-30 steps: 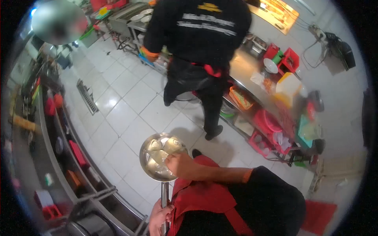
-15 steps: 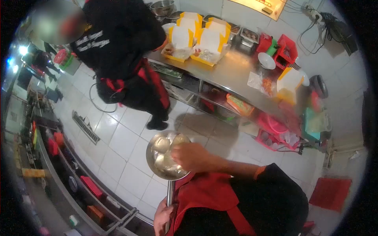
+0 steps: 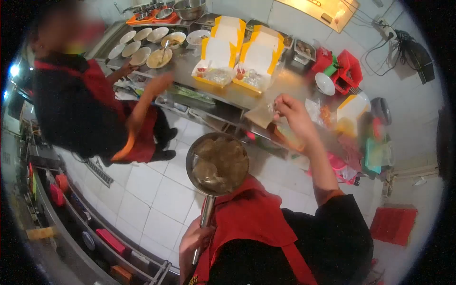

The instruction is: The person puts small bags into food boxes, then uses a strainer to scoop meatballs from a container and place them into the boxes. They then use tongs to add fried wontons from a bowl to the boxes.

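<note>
My left hand [image 3: 194, 240] is wrapped round the metal handle of a frying pan [image 3: 189, 166], held level in front of my red apron. Several clear plastic bags with brownish contents [image 3: 223, 159] lie in the pan. Raised ahead and to the right, my right hand [image 3: 292, 111] pinches the top of a small plastic bag [image 3: 261, 115] of pale brown contents. The bag hangs from my fingers and overlaps the steel counter's front edge in this view. Two open yellow-and-white takeaway boxes [image 3: 213, 73] stand on the counter beyond it.
A co-worker [image 3: 85, 104] in black and red stands at left by several white bowls [image 3: 141, 56] on the steel counter [image 3: 209, 90]. Red cutlery baskets [image 3: 349, 71] and a white bowl [image 3: 325, 83] sit at the counter's right. Along the lower left runs a dark counter [image 3: 71, 237].
My right hand has lifted a plastic bag out of the pan, moving forward and right toward the counter. The co-worker has shifted left and turned to the bowls.
</note>
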The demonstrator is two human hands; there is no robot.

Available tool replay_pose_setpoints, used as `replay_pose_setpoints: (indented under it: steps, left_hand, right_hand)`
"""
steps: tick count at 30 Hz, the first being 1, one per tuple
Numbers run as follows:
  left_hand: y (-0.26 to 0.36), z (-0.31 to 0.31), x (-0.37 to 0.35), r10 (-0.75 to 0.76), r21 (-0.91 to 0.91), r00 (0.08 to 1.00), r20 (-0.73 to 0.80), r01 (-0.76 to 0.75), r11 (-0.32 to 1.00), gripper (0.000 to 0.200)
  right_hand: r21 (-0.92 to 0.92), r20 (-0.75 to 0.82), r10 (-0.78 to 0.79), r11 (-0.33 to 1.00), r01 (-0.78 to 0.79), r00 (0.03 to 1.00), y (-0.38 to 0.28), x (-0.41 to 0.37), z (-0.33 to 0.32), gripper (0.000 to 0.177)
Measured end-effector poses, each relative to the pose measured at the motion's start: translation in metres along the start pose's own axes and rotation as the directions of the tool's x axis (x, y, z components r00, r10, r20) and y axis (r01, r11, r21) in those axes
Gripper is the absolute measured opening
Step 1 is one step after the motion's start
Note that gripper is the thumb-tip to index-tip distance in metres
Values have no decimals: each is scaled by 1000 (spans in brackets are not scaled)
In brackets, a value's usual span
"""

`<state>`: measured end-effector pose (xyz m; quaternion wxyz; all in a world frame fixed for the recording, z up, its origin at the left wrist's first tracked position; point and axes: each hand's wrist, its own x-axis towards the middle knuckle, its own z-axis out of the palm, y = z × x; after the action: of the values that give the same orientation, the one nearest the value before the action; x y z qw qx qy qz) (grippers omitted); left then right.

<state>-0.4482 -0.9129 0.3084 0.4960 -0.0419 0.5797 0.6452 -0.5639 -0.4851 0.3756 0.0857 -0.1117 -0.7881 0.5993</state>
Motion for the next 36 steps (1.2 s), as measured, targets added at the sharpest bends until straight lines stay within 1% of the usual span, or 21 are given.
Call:
replay_pose_setpoints:
  steps: [2, 4, 5, 7, 11, 13, 14, 16, 17, 18, 20, 22, 24, 25, 26, 27, 28, 31, 32, 34, 36]
  left_hand:
    - [26, -5, 8, -11, -9, 1000, -6, 11, 1000, 25]
    - [43, -9, 17, -42, -24, 999, -19, 41, 999, 25]
    - [50, -10, 24, -4, -47, 1000, -20, 3, 999, 24]
    - [61, -10, 40, 29, -74, 999, -27, -31, 997, 23]
    - [79, 1, 82, 16, -167, 994, -112, -34, 985, 22]
    - [102, 16, 97, -18, -174, 991, -136, -6, 985, 22]
    - [117, 26, 106, -61, -138, 978, -201, 33, 990, 21]
    - [136, 39, 123, -111, -123, 956, -273, 80, 989, 21]
    - [141, 43, 130, -81, -131, 956, -281, 46, 990, 21]
    - [145, 46, 136, -49, -139, 955, -292, 8, 990, 21]
    - [161, 53, 146, -58, -206, 954, -293, -4, 979, 24]
    - [176, 61, 155, -83, -280, 945, -316, -10, 960, 27]
    - [187, 70, 169, -31, -236, 918, -396, -69, 969, 39]
    - [181, 73, 181, 58, -261, 881, -469, -201, 944, 48]
    - [182, 71, 179, 52, -261, 866, -497, -206, 943, 48]
    - [192, 67, 180, -21, -234, 897, -442, -93, 968, 50]
    - [199, 65, 182, -99, -200, 920, -379, 22, 979, 53]
    - [214, 66, 192, -75, -181, 915, -397, 2, 983, 52]
    - [218, 67, 195, -66, -181, 913, -402, -8, 984, 51]
    - [212, 65, 202, -50, -242, 916, -397, -53, 969, 49]
    - [206, 59, 206, -29, -282, 911, -412, -97, 955, 45]
  right_hand:
    - [-2, -66, -26, 1000, 26, 997, 39, 59, -9, 18]
    - [-386, -74, -236, 903, 190, 969, 68, 113, -16, 19]
    - [-382, -71, -228, 905, 184, 971, 76, 137, -18, 19]
    - [-661, -86, -396, 709, 245, 914, 88, 186, -19, 19]
    - [-648, -93, -398, 720, 248, 913, 125, 277, -17, 18]
    - [-632, 121, -89, 761, 146, 989, 146, 300, -15, 20]
    - [-626, 128, -84, 766, 146, 988, 156, 307, -17, 20]
    - [-587, 196, -181, 765, 263, 964, 162, 298, -17, 18]
    - [-561, 165, -323, 746, 358, 932, 161, 293, -18, 12]
    - [-555, 183, -316, 748, 364, 931, 156, 288, -19, 12]
    - [-414, 42, -259, 875, 253, 965, 134, 272, -19, 15]
    - [-376, 61, -332, 866, 329, 941, 68, 240, -1, 11]
    - [-261, 370, -416, 812, 523, 831, 44, 226, 17, 15]
    - [-224, 390, -414, 824, 520, 823, 34, 225, 28, 15]
    - [-208, 492, -473, 752, 626, 731, 23, 223, 40, 17]
    - [-186, 581, -517, 667, 721, 628, 16, 226, 50, 19]
    - [-172, 584, -521, 670, 722, 622, 16, 229, 59, 19]
    - [-285, 725, -456, 484, 827, 516, 11, 246, 77, 31]
    - [-286, 725, -454, 485, 827, 517, 9, 249, 80, 31]
    - [-429, 714, -433, 351, 832, 551, 7, 256, 81, 29]
    - [-493, 676, -441, 324, 807, 590, 9, 275, 77, 28]
